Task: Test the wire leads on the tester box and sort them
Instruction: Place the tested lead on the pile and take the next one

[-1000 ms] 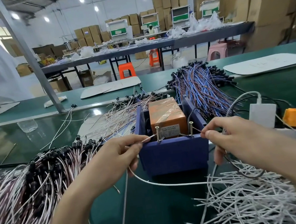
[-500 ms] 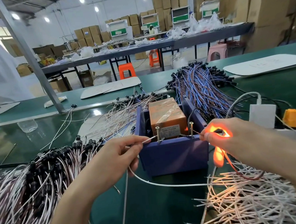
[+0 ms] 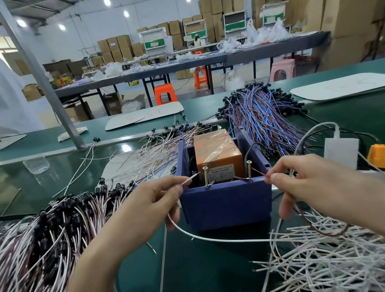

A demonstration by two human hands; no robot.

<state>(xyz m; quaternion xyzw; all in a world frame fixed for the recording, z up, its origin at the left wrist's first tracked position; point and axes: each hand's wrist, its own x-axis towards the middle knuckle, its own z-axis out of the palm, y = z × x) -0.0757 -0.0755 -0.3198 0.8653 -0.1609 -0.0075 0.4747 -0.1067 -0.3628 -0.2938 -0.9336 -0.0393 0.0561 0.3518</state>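
Two pinch grips | left hand [image 3: 145, 202]: white wire [image 3: 223, 239] | right hand [image 3: 313, 181]: brown wire [image 3: 319, 231], partly hidden

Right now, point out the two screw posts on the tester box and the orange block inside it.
left screw post [image 3: 206, 177], head view, middle of its shaft.
right screw post [image 3: 249, 170], head view, middle of its shaft.
orange block [image 3: 213, 148], head view, taped top face.

Green tabletop [image 3: 204, 279] | blue tester box [image 3: 227, 205] at centre | black-capped lead bundle [image 3: 29, 253] along left edge | loose white wires [image 3: 324, 263] at near right corner | blue-and-brown leads [image 3: 261, 117] behind box, toward far edge
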